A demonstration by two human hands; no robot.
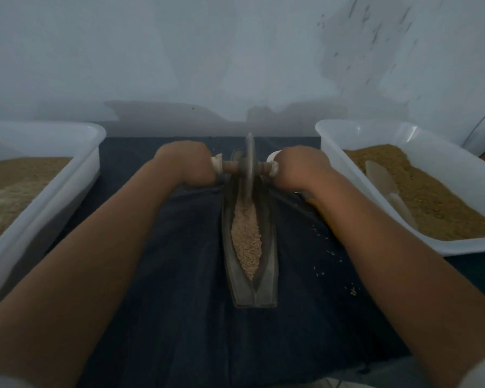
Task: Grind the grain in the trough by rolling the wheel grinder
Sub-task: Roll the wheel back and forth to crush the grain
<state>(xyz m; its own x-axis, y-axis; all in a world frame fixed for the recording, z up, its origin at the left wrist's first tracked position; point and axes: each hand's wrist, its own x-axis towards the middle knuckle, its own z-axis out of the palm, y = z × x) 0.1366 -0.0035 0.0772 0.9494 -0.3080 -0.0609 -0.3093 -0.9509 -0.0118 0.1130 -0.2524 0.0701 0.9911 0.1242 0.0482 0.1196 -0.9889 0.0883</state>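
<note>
A long dark boat-shaped trough point(268, 278) lies on a dark cloth, running away from me. Pale grain point(246, 238) fills its groove from the near end to the middle. The wheel grinder point(248, 166), a thin dark disc on a wooden axle, stands upright in the trough's far end. My left hand point(190, 163) is closed around the axle's left handle. My right hand point(296, 167) is closed around the right handle. Both arms are stretched forward.
A white plastic tub point(67, 175) with brown grain stands at the left. Another white tub point(403, 135) at the right holds grain and a clear scoop point(387, 189). Stray grains point(353, 290) lie on the cloth point(179, 303). A pale wall stands right behind.
</note>
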